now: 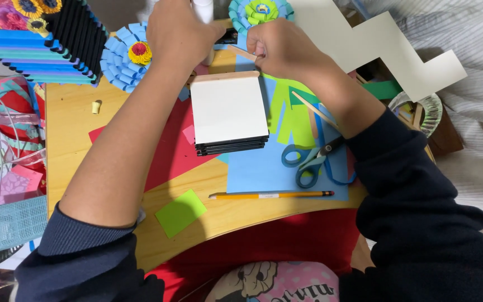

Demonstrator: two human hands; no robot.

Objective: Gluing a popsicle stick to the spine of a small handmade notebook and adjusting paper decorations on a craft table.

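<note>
Both hands, left hand (183,31) and right hand (278,45), pinch a small wooden stick (245,53) above the white-topped block (228,112), apparently gluing; steady pressing comes next.

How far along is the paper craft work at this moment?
Done: two blue paper flowers and a striped paper box sit finished at the table's far edge. In hand: left hand and right hand work something small together above a white-topped stack. Left: cut green paper, scissors and pencil lie unused.
</note>
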